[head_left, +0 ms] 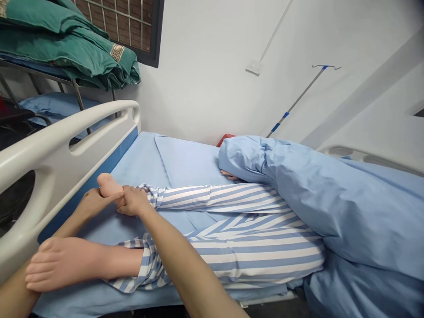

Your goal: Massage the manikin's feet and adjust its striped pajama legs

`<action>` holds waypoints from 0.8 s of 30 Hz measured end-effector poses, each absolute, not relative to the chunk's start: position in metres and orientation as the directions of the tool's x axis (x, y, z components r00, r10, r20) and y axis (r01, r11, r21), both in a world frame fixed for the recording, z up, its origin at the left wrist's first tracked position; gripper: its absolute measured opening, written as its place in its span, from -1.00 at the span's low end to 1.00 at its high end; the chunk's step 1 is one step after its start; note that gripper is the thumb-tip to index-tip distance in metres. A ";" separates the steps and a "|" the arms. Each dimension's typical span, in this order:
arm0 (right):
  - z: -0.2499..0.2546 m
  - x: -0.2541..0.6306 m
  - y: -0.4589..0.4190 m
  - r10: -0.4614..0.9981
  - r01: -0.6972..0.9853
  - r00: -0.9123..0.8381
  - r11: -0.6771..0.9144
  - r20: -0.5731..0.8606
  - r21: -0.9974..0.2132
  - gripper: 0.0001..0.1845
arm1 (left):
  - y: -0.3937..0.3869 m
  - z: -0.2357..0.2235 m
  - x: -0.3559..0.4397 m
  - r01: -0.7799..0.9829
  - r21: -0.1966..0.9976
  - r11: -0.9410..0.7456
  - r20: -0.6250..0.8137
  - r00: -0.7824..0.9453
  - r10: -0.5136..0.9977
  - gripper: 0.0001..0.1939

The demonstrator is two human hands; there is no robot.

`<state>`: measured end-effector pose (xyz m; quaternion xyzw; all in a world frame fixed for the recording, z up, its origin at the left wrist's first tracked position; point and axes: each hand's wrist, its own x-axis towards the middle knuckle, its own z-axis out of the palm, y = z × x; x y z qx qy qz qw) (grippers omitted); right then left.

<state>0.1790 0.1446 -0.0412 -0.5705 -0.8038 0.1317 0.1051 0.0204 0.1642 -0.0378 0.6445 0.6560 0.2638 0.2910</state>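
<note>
A person lies on a hospital bed in blue-and-white striped pyjamas (pixel 238 247), with the legs toward me and the upper body under a light blue quilt (pixel 318 198). My left hand (pixel 94 203) grips the far bare foot (pixel 109 185) from the side nearest the bed rail. My right hand (pixel 132 201) is shut around the same leg at the ankle, just below the striped cuff. The near bare foot (pixel 61 265) lies sideways on the sheet, with its toes toward the rail and below my left forearm. A hand of the lying person (pixel 229 175) shows at the quilt's edge.
A white bed rail (pixel 49 145) runs along the left side of the blue mattress (pixel 179 163). Green folded bedding (pixel 66 48) and a blue pillow (pixel 56 106) sit on a metal bed beyond it. A red object (pixel 225 139) shows behind the quilt. A metal pole (pixel 298 99) stands against the wall.
</note>
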 end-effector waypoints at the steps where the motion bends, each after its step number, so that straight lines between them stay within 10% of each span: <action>1: -0.042 0.179 0.145 0.944 0.889 -0.329 0.319 0.024 -0.328 -0.32 | 0.163 -0.040 0.025 0.661 0.747 0.076 -0.076 -0.029 0.997 -0.36; 7: -0.046 0.179 0.150 0.945 0.891 -0.327 0.314 0.016 -0.328 -0.32 | 0.158 -0.060 0.048 0.246 0.963 0.106 -0.045 -0.243 0.969 -0.46; 18: -0.048 0.177 0.147 0.945 0.894 -0.323 0.320 0.042 -0.313 -0.34 | 0.148 -0.066 0.038 0.458 0.885 0.081 0.032 -0.235 0.971 -0.57; 24: -0.043 0.177 0.140 0.955 0.903 -0.291 0.296 0.062 -0.311 -0.38 | 0.104 -0.070 0.034 0.476 0.875 -0.082 0.069 0.045 0.997 -0.49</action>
